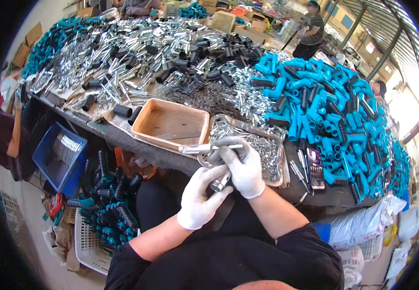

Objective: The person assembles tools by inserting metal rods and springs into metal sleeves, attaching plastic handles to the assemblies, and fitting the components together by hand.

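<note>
White gloves cover both my hands, which meet over the near edge of the table. My left hand [201, 194] is closed around a short shiny metal cylinder [220, 182], its round end showing below the fingers. Just above, my right hand [244, 170] pinches a metal rod [194, 149] that points left, with a wider sleeve-like end. Whether the two metal parts touch is hidden by the fingers. Behind the rod stands a tan plastic tray [144, 107] with a few thin pins in it. A metal tray [281, 169] of small fasteners lies beyond my right hand.
Metal tubes [137, 58] and black sleeves cover the table's far side. Teal curved handles [316, 106] heap up at right, beside a phone [315, 169]. A white basket [86, 241] of teal-and-black parts and a blue bin [57, 154] stand at left. Other people [311, 31] are nearby.
</note>
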`<state>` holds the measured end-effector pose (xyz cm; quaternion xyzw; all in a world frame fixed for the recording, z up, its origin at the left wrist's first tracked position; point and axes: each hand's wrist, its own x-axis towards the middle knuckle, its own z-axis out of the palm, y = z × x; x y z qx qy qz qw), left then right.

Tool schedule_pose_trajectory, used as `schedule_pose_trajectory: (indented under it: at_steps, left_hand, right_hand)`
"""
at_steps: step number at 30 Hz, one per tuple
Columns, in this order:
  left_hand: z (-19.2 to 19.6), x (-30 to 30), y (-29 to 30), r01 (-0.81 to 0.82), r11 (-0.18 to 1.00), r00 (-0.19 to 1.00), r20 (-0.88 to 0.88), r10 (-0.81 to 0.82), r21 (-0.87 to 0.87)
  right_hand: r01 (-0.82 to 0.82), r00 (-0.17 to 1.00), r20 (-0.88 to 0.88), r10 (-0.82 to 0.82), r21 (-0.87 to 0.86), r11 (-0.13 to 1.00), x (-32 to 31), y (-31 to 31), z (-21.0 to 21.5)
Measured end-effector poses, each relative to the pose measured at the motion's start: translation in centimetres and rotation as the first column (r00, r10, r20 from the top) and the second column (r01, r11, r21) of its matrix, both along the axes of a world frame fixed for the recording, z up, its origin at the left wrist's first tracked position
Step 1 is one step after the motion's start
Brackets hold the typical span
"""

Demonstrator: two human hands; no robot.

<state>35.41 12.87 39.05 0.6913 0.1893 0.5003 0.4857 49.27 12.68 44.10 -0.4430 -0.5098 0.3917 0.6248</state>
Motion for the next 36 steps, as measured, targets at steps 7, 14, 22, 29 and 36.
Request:
schedule_pose_trajectory:
  at_steps: [7,14,22,29,36]
  left_hand:
    - [1.2,-0.6,-1.4,0.213,0.758,0.942,0.335,0.008,-0.617]
    - [0.4,0.2,-2.5,0.42,0.547,0.864,0.503,0.003,-0.724]
    - [0.8,1.5,-2.2,0.234,0.723,0.947,0.321,-0.018,-0.65]
    - [0.1,3.0,-2.6,0.18,0.724,0.967,0.254,-0.007,-0.666]
    - [-0.4,3.6,-2.5,0.204,0.692,0.959,0.284,0.002,-0.692]
  right_hand:
    - [0.009,0.997,-0.072,-0.004,0.062,0.998,2.9,-4.5,-1.0]
    - [-0.15,0.977,-0.154,0.149,0.005,0.989,2.0,-9.7,-3.7]
    - [-0.193,0.977,0.01,0.213,-0.378,0.906,4.4,-11.7,-6.2]
    - [-0.163,0.951,0.151,0.268,-0.491,0.856,5.3,-11.8,-6.9]
    - [-0.179,0.951,0.128,0.28,-0.511,0.841,6.1,-11.8,-8.1]
